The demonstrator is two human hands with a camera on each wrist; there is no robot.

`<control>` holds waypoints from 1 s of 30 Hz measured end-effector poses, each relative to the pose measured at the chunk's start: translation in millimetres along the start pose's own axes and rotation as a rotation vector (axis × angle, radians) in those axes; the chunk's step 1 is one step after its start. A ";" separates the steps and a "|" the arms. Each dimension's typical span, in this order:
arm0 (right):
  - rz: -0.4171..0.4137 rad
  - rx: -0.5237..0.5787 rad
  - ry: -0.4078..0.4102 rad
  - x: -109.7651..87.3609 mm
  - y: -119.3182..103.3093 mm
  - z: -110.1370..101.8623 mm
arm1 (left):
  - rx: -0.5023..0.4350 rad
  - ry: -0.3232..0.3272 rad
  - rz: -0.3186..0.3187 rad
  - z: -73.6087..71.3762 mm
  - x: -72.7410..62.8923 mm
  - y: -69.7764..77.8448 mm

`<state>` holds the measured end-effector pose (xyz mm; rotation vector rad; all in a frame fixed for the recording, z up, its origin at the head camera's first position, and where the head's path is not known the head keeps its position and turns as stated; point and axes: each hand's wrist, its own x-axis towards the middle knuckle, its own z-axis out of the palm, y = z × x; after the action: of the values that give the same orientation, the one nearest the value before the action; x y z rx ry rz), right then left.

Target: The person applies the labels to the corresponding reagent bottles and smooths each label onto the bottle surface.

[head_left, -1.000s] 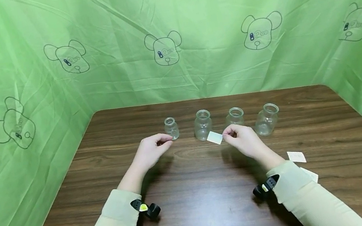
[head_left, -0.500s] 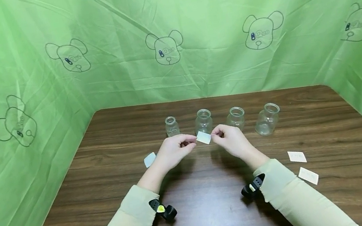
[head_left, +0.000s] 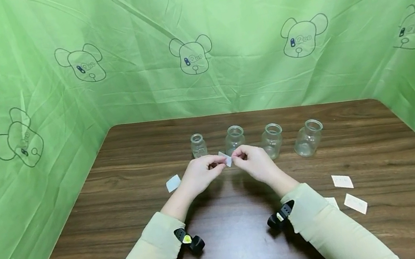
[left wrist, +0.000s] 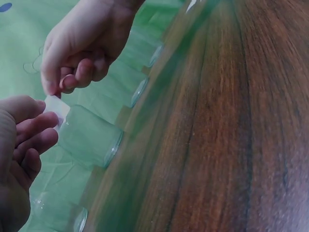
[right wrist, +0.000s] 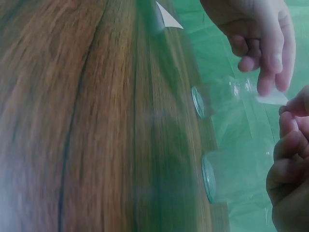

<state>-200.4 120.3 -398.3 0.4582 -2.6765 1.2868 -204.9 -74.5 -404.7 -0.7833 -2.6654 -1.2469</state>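
Observation:
A small white paper label (head_left: 226,159) is held in the air between both hands, in front of the second glass jar (head_left: 236,137) from the left. My left hand (head_left: 203,172) pinches its left side between thumb and fingers. At its right edge, my right hand (head_left: 255,162) pinches it with thumb and forefinger. The label looks tilted or bent, its face partly covered by fingertips. In the left wrist view, the label (left wrist: 57,109) spans the gap between the hands, in front of a jar (left wrist: 89,135). The right wrist view shows only a pale strip of label (right wrist: 273,98).
Along the back stand a smaller jar (head_left: 199,146), a third jar (head_left: 273,141) and a rightmost jar (head_left: 308,138). One white label (head_left: 173,183) lies left on the wooden table (head_left: 137,251). More labels (head_left: 342,181) lie at right, one partly under the right sleeve. Green cloth (head_left: 152,93) surrounds the table.
My left hand has moved right from beside the small jar and taken the label's left side. My right hand has shifted left with the label, which has turned and now shows less of its face.

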 end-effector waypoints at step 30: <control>0.018 0.007 -0.028 19.8 6.4 41.2 | -0.049 0.168 -0.157 -6.3 -7.0 -45.1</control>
<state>-220.9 87.7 -423.8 0.4583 -2.7060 1.3045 -221.8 -106.1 -433.7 -0.4586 -2.6105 -1.3516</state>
